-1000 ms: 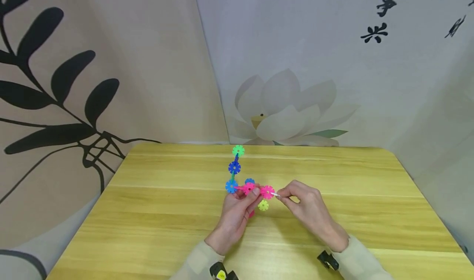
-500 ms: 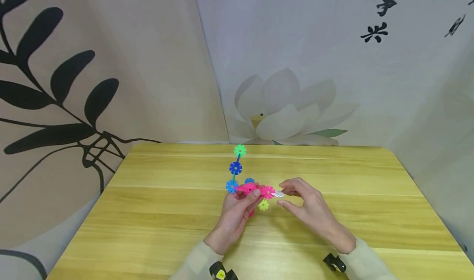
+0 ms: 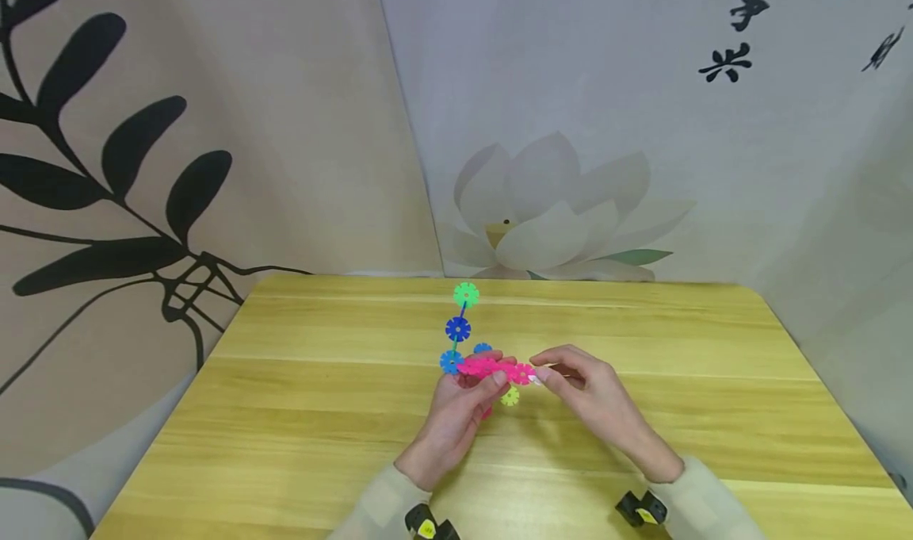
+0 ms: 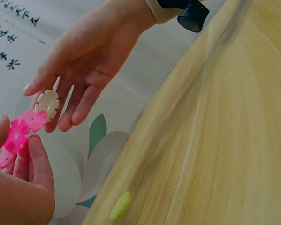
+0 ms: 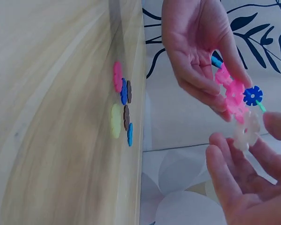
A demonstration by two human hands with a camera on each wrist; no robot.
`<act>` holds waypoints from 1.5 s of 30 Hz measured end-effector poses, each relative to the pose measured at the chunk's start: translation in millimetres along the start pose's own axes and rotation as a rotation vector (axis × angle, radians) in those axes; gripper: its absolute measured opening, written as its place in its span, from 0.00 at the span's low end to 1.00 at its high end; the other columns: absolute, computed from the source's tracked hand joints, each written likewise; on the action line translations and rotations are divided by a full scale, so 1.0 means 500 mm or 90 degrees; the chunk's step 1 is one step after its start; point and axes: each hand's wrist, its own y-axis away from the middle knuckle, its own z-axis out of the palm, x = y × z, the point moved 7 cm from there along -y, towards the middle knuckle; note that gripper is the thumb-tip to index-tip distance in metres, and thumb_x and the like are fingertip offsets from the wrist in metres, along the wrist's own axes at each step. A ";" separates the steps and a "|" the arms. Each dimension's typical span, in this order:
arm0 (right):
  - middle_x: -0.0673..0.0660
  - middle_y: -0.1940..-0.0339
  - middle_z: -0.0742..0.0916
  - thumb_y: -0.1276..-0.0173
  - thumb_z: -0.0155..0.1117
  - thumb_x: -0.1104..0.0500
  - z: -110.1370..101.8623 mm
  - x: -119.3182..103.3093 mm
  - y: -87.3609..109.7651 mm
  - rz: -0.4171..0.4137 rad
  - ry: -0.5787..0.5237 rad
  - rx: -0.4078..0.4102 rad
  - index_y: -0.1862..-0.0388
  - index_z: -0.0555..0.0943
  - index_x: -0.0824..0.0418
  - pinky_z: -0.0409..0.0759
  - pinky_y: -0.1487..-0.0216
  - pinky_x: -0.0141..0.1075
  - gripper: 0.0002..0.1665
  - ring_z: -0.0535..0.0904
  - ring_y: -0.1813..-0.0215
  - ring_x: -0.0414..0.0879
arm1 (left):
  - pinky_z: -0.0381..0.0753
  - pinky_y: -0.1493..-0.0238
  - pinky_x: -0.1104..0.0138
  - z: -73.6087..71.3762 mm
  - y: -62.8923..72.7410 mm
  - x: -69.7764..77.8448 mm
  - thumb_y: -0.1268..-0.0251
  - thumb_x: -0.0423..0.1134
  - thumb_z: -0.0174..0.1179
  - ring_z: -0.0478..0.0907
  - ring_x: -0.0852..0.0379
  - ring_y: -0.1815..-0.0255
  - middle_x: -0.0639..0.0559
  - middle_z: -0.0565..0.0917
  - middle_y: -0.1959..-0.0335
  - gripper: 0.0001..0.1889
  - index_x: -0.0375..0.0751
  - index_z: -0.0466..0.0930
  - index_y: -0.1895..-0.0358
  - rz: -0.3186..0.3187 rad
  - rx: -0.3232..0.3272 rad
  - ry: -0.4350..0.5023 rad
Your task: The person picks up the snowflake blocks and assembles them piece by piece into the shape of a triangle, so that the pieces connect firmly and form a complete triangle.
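Note:
My left hand [image 3: 464, 405] grips the pink snowflake discs [image 3: 485, 367] of a joined chain between thumb and fingers. From them the chain runs on through a light blue disc [image 3: 451, 361] and a dark blue disc [image 3: 458, 328] to a green disc [image 3: 467, 294] at its far end. A white snowflake disc [image 4: 47, 104] sits at the pink end nearest my right hand [image 3: 595, 401]. In the head view the right thumb and index finger close round the white disc, the thumb overlapping most of it. The right wrist view shows the other fingers loosely extended beside it.
Loose discs lie on the wooden table [image 3: 299, 413]: a yellow-green one [image 3: 509, 396], a pink one [image 5: 117, 76], a dark blue one [image 5: 124, 91], brown ones [image 5: 126, 117] and a light blue one [image 5: 130, 134]. Printed fabric stands behind the table.
The right thumb and fingers spread away from the white disc half a second ago, then came back round it. The chain tilts slightly in the left hand, its far end moving a little right.

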 end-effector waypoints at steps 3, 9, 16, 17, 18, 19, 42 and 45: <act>0.49 0.53 0.88 0.24 0.68 0.54 0.008 -0.004 -0.004 0.008 -0.015 -0.002 0.52 0.88 0.55 0.87 0.51 0.35 0.08 0.86 0.55 0.44 | 0.81 0.40 0.65 -0.001 0.002 -0.002 0.30 0.33 0.67 0.84 0.56 0.46 0.42 0.84 0.39 0.25 0.31 0.72 0.34 -0.007 0.004 0.002; 0.51 0.59 0.89 0.26 0.69 0.59 0.021 -0.010 -0.011 0.035 -0.030 -0.002 0.57 0.88 0.57 0.86 0.60 0.33 0.04 0.87 0.61 0.42 | 0.81 0.39 0.64 -0.003 0.005 -0.003 0.31 0.34 0.68 0.84 0.55 0.45 0.42 0.84 0.40 0.24 0.33 0.73 0.35 -0.015 0.013 0.016; 0.51 0.62 0.89 0.25 0.67 0.58 0.033 -0.017 -0.021 0.039 -0.008 -0.015 0.57 0.87 0.58 0.78 0.71 0.31 0.05 0.86 0.66 0.40 | 0.79 0.36 0.64 -0.014 0.005 -0.003 0.30 0.33 0.67 0.83 0.54 0.44 0.43 0.82 0.41 0.24 0.31 0.73 0.35 -0.008 0.007 0.055; 0.51 0.62 0.90 0.25 0.67 0.58 0.035 -0.017 -0.022 0.038 -0.008 -0.018 0.57 0.87 0.58 0.77 0.72 0.31 0.06 0.85 0.67 0.40 | 0.79 0.36 0.64 -0.016 0.006 -0.003 0.30 0.33 0.67 0.84 0.54 0.44 0.43 0.82 0.42 0.23 0.31 0.73 0.36 -0.007 0.008 0.058; 0.51 0.62 0.90 0.25 0.67 0.58 0.038 -0.016 -0.024 0.037 -0.007 -0.022 0.56 0.87 0.58 0.77 0.72 0.31 0.06 0.86 0.67 0.41 | 0.79 0.36 0.64 -0.020 0.006 -0.002 0.30 0.33 0.67 0.84 0.54 0.45 0.44 0.82 0.42 0.23 0.31 0.74 0.36 -0.007 0.011 0.063; 0.51 0.62 0.90 0.24 0.66 0.57 0.039 -0.015 -0.025 0.035 -0.003 -0.024 0.56 0.87 0.58 0.77 0.71 0.31 0.06 0.86 0.66 0.41 | 0.80 0.37 0.64 -0.023 0.007 -0.001 0.30 0.32 0.67 0.84 0.54 0.45 0.43 0.82 0.42 0.22 0.31 0.74 0.37 -0.006 0.013 0.068; 0.55 0.50 0.90 0.24 0.65 0.62 0.059 0.035 -0.067 -0.005 0.073 -0.116 0.47 0.87 0.63 0.86 0.48 0.41 0.11 0.86 0.51 0.47 | 0.78 0.34 0.62 -0.088 0.023 0.023 0.28 0.30 0.64 0.83 0.53 0.44 0.43 0.81 0.41 0.17 0.31 0.75 0.40 0.019 0.053 0.077; 0.56 0.49 0.89 0.25 0.65 0.63 0.072 0.041 -0.075 -0.016 0.089 -0.166 0.46 0.86 0.64 0.86 0.46 0.42 0.12 0.86 0.50 0.48 | 0.78 0.34 0.62 -0.092 0.026 0.029 0.28 0.30 0.63 0.83 0.53 0.44 0.43 0.81 0.41 0.18 0.31 0.74 0.39 0.017 0.058 0.075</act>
